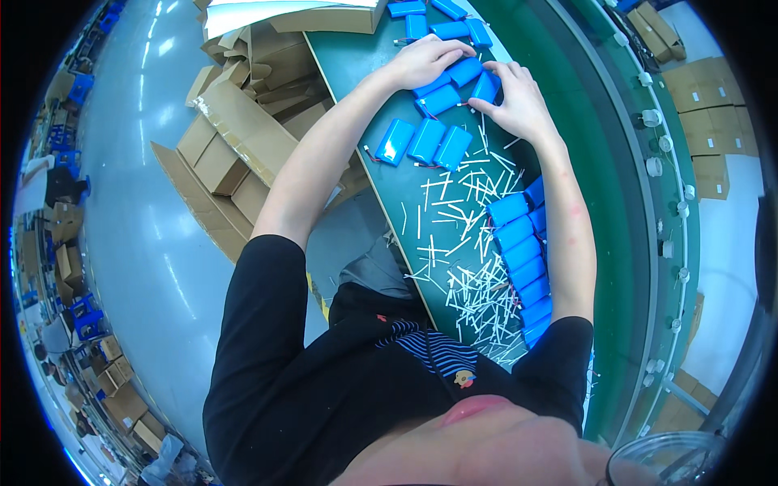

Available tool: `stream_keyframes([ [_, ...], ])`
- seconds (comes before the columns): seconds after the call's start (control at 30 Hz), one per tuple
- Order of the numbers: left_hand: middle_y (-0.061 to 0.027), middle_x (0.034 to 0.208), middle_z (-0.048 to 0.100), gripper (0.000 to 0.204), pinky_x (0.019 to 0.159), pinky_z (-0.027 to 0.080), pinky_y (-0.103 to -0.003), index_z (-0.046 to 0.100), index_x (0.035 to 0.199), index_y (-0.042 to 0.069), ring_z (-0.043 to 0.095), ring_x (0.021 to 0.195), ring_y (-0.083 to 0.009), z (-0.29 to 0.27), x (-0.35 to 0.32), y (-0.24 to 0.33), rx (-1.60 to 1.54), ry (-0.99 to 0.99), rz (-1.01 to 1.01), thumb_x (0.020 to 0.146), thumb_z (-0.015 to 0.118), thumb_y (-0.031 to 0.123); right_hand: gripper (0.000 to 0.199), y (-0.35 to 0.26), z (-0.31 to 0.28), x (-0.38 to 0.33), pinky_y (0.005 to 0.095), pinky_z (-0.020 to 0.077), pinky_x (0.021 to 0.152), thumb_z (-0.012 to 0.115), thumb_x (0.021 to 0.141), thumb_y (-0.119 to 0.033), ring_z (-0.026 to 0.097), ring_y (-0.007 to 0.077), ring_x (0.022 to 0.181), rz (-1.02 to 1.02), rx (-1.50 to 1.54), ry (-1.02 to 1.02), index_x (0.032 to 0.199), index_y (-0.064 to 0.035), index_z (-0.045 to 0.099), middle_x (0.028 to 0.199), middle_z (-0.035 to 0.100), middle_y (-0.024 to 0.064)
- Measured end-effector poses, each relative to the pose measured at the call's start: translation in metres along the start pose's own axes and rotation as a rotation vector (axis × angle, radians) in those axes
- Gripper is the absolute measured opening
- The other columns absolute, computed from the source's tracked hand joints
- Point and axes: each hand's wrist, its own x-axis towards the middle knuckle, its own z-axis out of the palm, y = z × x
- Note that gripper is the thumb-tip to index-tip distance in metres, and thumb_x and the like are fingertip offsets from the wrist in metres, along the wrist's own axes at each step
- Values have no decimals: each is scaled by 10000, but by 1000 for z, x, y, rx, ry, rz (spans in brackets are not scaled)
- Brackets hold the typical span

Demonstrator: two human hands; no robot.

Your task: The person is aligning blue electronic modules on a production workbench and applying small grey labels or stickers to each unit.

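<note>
At the far part of the green table, both my hands are closed round a cluster of blue shrink-wrapped battery packs (438,100) with thin leads. My left hand (423,63) curls over the cluster from the left, fingertips at the top of one battery pack (466,71); what lies under its palm is hidden. My right hand (520,100) grips a tilted battery pack (485,87) from the right, thumb at its lower end and fingers at its upper end. Nearer to me, three battery packs (425,141) lie side by side. Several others (448,29) lie beyond my hands.
Thin white strips (478,283) are strewn over the green table (389,202). A row of blue battery packs (519,251) lies beside my right forearm. Opened cardboard boxes (235,154) stand left of the table. A green conveyor belt (620,202) runs along the right.
</note>
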Motion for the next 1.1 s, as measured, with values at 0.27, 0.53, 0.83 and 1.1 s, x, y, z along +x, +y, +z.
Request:
stream_keyframes([
  [0.27, -42, 1095, 785, 301, 753, 582, -301, 769, 1208, 180, 706, 791, -213, -3, 1, 8, -166, 127, -83, 1093, 501, 256, 687, 19, 10, 21, 436, 520, 975, 788, 877, -470, 597, 333, 1138, 91, 63, -9, 1409, -81, 596, 1196, 614, 178],
  [0.53, -62, 905, 773, 296, 687, 568, -312, 768, 1192, 132, 697, 744, -207, -3, 13, -19, -212, 132, -247, 1078, 534, 273, 688, -15, 29, 41, 499, 483, 1001, 578, 968, -642, 563, 387, 1160, 143, -99, 80, 1442, -144, 590, 1271, 603, 196],
  [0.83, -79, 992, 741, 323, 871, 560, -369, 757, 1216, 148, 689, 926, -253, -15, 11, 14, -31, 130, -250, 1071, 538, 338, 659, 20, 23, 39, 503, 386, 1141, 595, 983, -553, 474, 393, 1298, -7, -1, -41, 1512, -170, 510, 1462, 507, 143],
  [1.1, -85, 1424, 604, 454, 1158, 431, -492, 678, 1355, 206, 512, 1346, -335, -50, -35, 20, 61, -88, 267, 1019, 592, 499, 627, 39, 11, -7, 469, 358, 1191, 693, 956, -296, 403, 360, 1418, -142, 291, -11, 1536, -184, 482, 1564, 432, 121],
])
